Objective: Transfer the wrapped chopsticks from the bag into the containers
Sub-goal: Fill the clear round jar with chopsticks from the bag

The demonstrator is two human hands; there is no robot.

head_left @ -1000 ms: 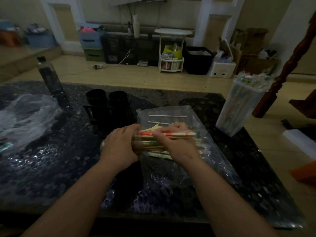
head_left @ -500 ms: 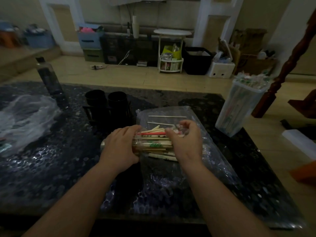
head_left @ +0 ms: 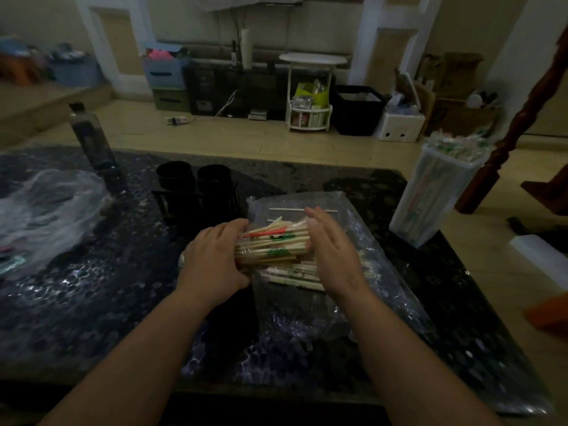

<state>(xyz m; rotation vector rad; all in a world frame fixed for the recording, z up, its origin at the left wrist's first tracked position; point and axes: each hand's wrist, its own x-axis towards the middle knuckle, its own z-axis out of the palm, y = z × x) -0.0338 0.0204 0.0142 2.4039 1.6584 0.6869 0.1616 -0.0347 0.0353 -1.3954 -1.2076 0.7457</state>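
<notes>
A bundle of wrapped chopsticks (head_left: 275,245) lies sideways over a clear plastic bag (head_left: 310,302) on the dark table (head_left: 92,296). My left hand (head_left: 215,265) grips the bundle's left end. My right hand (head_left: 332,256) has straight fingers and presses its palm flat against the bundle's right ends. More wrapped chopsticks (head_left: 295,276) lie loose in the bag under the bundle. Two black round containers (head_left: 196,186) stand in a rack just behind my left hand. A tall clear container (head_left: 436,195), packed with wrapped chopsticks, stands at the table's right edge.
A dark bottle (head_left: 92,139) stands at the back left of the table. A crumpled clear plastic bag (head_left: 46,210) lies at the left. Beyond the table are the floor, a white shelf, bins and boxes. A wooden post (head_left: 522,118) rises at the right.
My right hand let go of the chopsticks it held over the bundle, opened flat, and now presses against the bundle's right ends. My left hand kept its grip.
</notes>
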